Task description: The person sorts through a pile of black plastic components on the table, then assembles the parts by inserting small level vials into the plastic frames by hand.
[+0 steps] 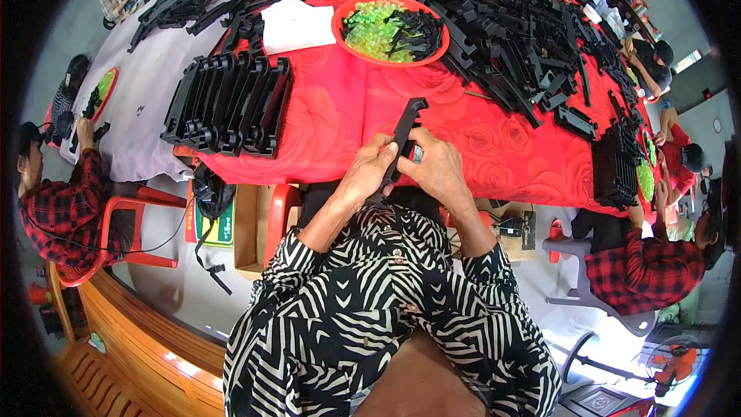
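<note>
My left hand (369, 170) and my right hand (437, 169) both grip a long black plastic bracket (407, 127), held upright over the near edge of the red flowered tablecloth (340, 108). A ring shows on my right hand. Beyond my hands stands a red bowl (340, 17) holding small green pieces and a few black ones. To my left lies a neat row of stacked black brackets (231, 104).
A big loose heap of black brackets (517, 23) covers the far right of the table, with a white cloth (295, 25) at the far left. People in red plaid sit at left (65, 208) and right (644, 266). A red chair (131, 232) and a cardboard box (247, 228) stand below the table.
</note>
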Demonstrator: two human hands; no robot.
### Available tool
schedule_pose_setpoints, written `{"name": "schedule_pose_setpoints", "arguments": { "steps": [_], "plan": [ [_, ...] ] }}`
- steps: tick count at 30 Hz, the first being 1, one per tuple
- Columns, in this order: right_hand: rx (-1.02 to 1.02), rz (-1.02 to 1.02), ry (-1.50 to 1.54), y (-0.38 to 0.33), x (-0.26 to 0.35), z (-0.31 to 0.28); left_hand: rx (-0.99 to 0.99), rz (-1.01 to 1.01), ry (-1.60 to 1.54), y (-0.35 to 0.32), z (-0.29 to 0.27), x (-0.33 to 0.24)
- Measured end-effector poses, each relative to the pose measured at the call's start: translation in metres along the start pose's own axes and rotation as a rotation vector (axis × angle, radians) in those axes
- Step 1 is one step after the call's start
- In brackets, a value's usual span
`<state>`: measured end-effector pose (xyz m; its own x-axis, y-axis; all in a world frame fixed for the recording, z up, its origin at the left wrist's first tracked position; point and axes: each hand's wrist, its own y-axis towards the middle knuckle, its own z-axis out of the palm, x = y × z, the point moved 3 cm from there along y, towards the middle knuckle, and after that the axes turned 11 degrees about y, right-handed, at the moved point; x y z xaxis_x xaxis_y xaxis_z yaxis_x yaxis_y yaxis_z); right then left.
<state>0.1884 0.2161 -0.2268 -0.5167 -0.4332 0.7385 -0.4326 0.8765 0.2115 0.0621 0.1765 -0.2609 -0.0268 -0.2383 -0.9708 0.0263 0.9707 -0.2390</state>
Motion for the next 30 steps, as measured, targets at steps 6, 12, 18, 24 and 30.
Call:
{"name": "schedule_pose_setpoints", "arguments": {
  "steps": [6, 12, 18, 24, 30],
  "plan": [
    [-0.01, 0.031, -0.009, -0.004, -0.001, 0.0, 0.039, -0.059, -0.03, 0.001, 0.002, 0.001],
    [0.08, 0.088, 0.021, 0.001, -0.002, 0.0, 0.036, -0.056, -0.061, 0.004, 0.0, 0.004],
    [-0.029, 0.036, -0.056, -0.006, 0.001, -0.004, 0.135, -0.049, -0.27, 0.0, 0.001, -0.006],
    [-0.26, -0.319, 0.034, -0.027, 0.046, -0.076, 0.411, -0.024, -0.462, 0.0, -0.017, -0.005],
    [0.276, -0.578, -0.122, 0.013, 0.054, -0.085, 0.612, -0.083, -0.436, -0.009, -0.014, -0.009]
  ]
}}
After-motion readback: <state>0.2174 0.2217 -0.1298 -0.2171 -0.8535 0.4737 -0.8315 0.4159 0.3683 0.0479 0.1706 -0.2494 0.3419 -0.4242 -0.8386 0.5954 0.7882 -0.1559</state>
